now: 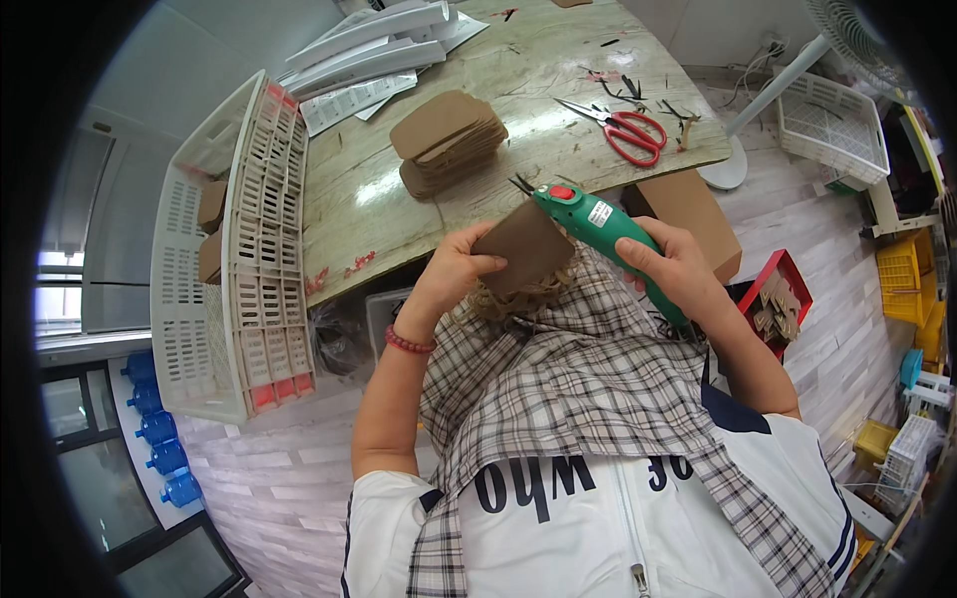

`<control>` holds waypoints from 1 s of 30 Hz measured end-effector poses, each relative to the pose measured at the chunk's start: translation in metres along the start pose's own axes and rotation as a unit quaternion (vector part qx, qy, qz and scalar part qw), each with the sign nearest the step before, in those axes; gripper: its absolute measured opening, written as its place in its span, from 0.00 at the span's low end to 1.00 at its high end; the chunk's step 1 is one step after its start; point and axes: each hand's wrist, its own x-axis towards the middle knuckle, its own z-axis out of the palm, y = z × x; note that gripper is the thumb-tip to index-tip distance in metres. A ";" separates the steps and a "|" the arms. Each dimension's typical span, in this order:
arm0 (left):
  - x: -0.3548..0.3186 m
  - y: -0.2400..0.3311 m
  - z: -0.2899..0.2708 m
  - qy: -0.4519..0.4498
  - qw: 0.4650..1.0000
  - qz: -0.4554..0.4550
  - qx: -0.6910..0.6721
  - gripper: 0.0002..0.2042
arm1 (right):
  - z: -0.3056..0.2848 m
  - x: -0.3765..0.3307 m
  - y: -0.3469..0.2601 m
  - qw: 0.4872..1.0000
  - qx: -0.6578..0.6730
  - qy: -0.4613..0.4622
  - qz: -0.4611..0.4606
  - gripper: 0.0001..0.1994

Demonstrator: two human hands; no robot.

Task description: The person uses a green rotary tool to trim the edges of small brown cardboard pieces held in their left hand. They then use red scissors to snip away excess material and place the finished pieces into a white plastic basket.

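Between thumb and fingers, my left hand (454, 274) grips a brown flat piece with rounded corners (525, 247), held over my lap. Wrapped round a green electric cutter (605, 228) with a red button is my right hand (678, 261). The cutter's dark pointed tip lies at the upper edge of the brown piece; whether the two touch I cannot tell. Below the piece, curly tan trimmings (528, 297) lie on my checked apron (558, 379). A stack of similar brown pieces (449, 140) rests on the table ahead.
Red-handled scissors (634, 138) and dark scraps lie on the worn table (543, 60), with papers (374, 55) at its far left. A white plastic crate (239, 249) stands at the left. To the right are a cardboard box (698, 214), a red box (778, 299) and a fan (867, 40).
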 end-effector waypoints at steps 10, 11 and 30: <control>-0.010 -0.003 -0.005 0.064 0.975 0.102 -0.185 0.19 | -0.002 -0.015 0.010 0.999 -0.045 0.008 -0.012 0.20; -0.010 -0.003 -0.005 0.062 0.976 0.099 -0.184 0.20 | -0.001 -0.016 0.009 0.998 -0.056 0.009 -0.021 0.20; -0.012 0.015 -0.012 0.048 0.992 0.097 0.059 0.14 | -0.003 -0.010 0.005 1.000 0.000 -0.021 -0.001 0.19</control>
